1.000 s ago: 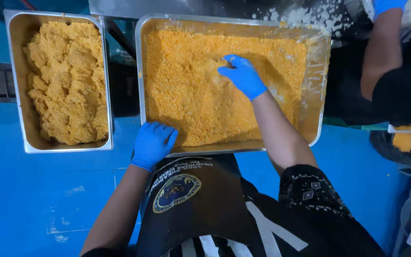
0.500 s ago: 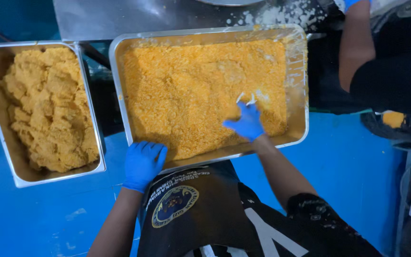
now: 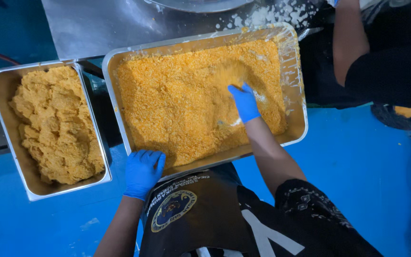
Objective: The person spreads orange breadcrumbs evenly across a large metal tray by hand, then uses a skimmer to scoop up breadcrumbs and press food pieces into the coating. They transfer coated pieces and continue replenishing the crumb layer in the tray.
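Nearest you, your black apron with its round emblem hangs against the blue floor. Your left hand, in a blue glove, rests on the near left corner of the large metal tray, its fingers laid flat and grasping the rim. Your right hand, also gloved in blue, is down in the tray's right half, pressed into the orange crumb mixture; its fingers are loosely curled in the crumbs, and you cannot tell from here whether they enclose any. The mixture fills the tray from wall to wall. Just to the left, apart from it, a smaller metal tray holds a clumpier yellow-orange mass. Beyond, a steel worktop carries white splatter. At far right stands another person's bare arm.
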